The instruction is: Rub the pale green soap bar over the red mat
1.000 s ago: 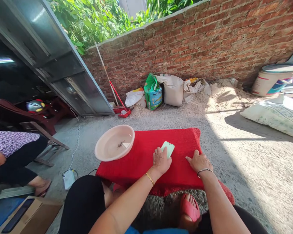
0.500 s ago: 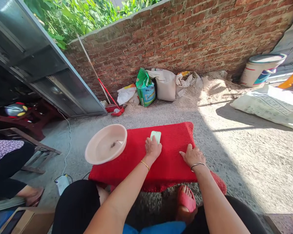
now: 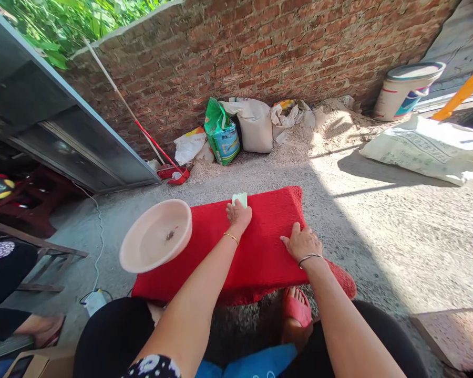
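Note:
My left hand is closed on a pale green, rounded rectangular object that looks like a phone, low over or on the red cloth near its far edge. The cloth covers a low bench or table in front of my knees. My right hand rests flat on the cloth's right side, fingers apart, holding nothing. To the left, a pale pink basin stands partly on the cloth, with a few small dark bits at its bottom.
Several sacks, among them a green bag, lean on the brick wall. A red dustpan, a bucket and a white sack are on the ground. A person's leg shows at the left beside a white cable.
My left hand has pushed the phone-like object forward, closer to the cloth's far edge. My right hand stays on the cloth. The view has turned slightly right.

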Action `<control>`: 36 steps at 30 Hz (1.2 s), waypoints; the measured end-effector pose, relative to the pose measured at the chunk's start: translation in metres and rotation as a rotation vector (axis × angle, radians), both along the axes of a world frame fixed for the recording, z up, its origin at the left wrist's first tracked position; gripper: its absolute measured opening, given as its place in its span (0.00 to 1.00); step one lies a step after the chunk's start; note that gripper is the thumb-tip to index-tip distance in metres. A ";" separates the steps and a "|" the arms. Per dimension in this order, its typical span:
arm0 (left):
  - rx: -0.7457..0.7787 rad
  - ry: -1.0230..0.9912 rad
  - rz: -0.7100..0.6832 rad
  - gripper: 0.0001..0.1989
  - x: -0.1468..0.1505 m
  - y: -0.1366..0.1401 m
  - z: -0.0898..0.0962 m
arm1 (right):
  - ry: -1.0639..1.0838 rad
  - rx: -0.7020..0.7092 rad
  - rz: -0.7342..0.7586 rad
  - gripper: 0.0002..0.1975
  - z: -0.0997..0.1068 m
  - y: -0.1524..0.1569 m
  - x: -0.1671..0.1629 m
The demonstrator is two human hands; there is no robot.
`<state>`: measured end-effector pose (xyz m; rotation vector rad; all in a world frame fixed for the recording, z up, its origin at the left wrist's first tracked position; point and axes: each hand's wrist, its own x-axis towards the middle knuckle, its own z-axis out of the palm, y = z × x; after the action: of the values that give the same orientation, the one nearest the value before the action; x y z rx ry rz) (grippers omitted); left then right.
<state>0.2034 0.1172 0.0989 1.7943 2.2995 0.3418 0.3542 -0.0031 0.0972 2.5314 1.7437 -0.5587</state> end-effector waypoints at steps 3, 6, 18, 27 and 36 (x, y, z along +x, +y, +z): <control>-0.020 -0.028 -0.135 0.24 0.051 -0.010 -0.008 | -0.004 0.005 0.007 0.29 -0.001 0.000 0.001; -0.127 -0.113 -0.460 0.23 0.099 -0.028 -0.007 | 0.013 -0.016 0.014 0.26 0.000 -0.001 0.002; 0.089 0.104 -0.206 0.24 -0.080 -0.102 0.010 | 0.000 0.013 -0.007 0.29 -0.002 -0.001 0.000; 0.010 0.181 -0.143 0.27 -0.089 -0.134 -0.018 | 0.026 0.016 0.001 0.28 -0.005 -0.002 0.002; 0.075 0.086 -0.211 0.24 -0.104 -0.128 -0.008 | 0.024 0.000 0.002 0.26 -0.009 0.001 0.003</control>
<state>0.0997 -0.0107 0.0904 2.1048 2.1505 0.3255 0.3575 -0.0016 0.0885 2.5330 1.7535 -0.5918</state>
